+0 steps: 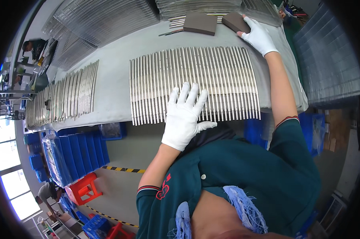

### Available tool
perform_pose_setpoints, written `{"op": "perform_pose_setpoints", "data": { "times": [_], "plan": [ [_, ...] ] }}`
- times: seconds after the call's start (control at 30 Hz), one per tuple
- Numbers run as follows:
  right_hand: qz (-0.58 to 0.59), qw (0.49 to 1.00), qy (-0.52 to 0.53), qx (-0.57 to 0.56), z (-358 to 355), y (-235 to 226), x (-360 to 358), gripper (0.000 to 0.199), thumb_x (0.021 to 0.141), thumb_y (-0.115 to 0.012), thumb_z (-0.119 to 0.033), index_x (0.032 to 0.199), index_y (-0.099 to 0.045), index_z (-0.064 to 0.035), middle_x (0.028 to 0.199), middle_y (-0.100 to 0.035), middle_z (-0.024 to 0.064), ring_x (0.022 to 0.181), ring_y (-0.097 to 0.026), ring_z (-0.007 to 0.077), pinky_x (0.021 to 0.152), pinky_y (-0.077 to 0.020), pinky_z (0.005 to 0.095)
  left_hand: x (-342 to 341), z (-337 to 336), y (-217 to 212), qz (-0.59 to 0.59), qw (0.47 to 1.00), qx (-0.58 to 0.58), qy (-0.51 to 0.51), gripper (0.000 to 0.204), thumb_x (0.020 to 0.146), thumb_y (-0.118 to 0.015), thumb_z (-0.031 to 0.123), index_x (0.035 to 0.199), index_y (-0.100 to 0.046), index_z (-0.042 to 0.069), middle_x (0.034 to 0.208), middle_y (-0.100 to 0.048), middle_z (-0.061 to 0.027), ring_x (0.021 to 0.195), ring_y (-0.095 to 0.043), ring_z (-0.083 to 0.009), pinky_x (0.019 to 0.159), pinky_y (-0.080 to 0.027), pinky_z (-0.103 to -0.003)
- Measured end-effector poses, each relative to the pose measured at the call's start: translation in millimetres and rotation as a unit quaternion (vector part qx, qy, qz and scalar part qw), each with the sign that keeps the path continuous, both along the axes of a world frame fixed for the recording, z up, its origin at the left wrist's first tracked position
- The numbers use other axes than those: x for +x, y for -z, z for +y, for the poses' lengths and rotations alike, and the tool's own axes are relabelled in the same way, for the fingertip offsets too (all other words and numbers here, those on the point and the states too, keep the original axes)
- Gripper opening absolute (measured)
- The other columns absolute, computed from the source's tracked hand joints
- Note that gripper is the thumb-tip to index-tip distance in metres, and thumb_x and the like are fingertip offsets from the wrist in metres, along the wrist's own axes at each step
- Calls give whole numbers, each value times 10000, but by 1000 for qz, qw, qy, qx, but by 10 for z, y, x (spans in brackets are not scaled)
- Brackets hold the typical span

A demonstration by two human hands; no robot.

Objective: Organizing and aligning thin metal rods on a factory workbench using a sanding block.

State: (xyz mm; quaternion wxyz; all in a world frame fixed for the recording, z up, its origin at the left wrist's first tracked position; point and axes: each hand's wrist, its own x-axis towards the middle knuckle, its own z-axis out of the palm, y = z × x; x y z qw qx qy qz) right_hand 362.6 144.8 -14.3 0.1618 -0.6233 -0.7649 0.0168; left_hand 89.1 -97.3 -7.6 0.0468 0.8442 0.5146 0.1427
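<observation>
A wide row of shiny metal tubes (pixel 223 71) lies side by side on the grey-covered table in front of me. My left hand (pixel 184 117), in a white glove, rests on the near part of the row with its fingers spread. At the far right of the table, my gloved right hand (pixel 259 38) grips a brown rectangular block (pixel 232 22), thumb on one side and fingers on the other. A second brown flat block (pixel 200 24) lies to its left on a few thin rods (pixel 176 24).
Another row of metal tubes (pixel 66 95) lies on the table's left. Stacked clear plastic trays (pixel 104 20) line the far edge, and more trays (pixel 327 59) stand at right. Blue crates (pixel 78 153) and a red stool (pixel 84 189) are on the floor. A person (pixel 48 193) bends at lower left.
</observation>
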Motion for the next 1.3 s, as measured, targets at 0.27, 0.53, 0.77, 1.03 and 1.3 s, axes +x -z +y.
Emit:
{"op": "perform_pose_setpoints", "data": {
  "times": [0.27, 0.53, 0.77, 1.03, 1.3],
  "plan": [
    [252, 960, -111, 55, -1, 2, -1, 749, 821, -743, -348, 1443, -412, -96, 1392, -499, 116, 1241, -503, 231, 1049, -371, 312, 200, -22, 86, -16, 998, 12, 62, 773, 683, -767, 361, 1345, -487, 76, 1359, -511, -95, 1295, -446, -285, 1100, -306, -457],
    [189, 944, -269, -32, -565, -301, -336, 644, 824, -728, -293, 1402, -483, -151, 1418, -473, 111, 1322, -426, 270, 1105, -320, 362, 198, -7, 123, -23, 998, 26, 59, 735, 672, -763, 308, 1325, -502, 95, 1329, -533, -86, 1257, -484, -288, 1079, -338, -443],
    [89, 947, -309, -23, -913, -319, -252, 520, 782, -730, -203, 1281, -609, -284, 1354, -490, 160, 1229, -469, 353, 1056, -376, 413, 192, -12, 95, -102, 990, 41, 86, 629, 654, -741, 355, 1191, -568, 75, 1206, -580, -120, 1150, -545, -310, 1012, -401, -448],
    [31, 918, -396, 14, -1168, -356, -616, 556, 677, -757, -76, 1187, -671, -280, 1328, -498, 135, 1190, -489, 339, 1004, -402, 416, 204, -2, 115, -128, 986, 44, 93, 595, 663, -732, 347, 1150, -574, 44, 1189, -569, -133, 1140, -542, -303, 985, -419, -424],
    [20, 924, -379, -54, -1079, -371, -407, 506, 699, -755, -100, 1162, -688, -292, 1330, -509, 140, 1200, -495, 338, 1011, -412, 414, 203, -2, 112, -145, 984, 40, 91, 614, 631, -730, 347, 1136, -566, 39, 1164, -577, -134, 1111, -560, -317, 963, -437, -432]
  ]
}}
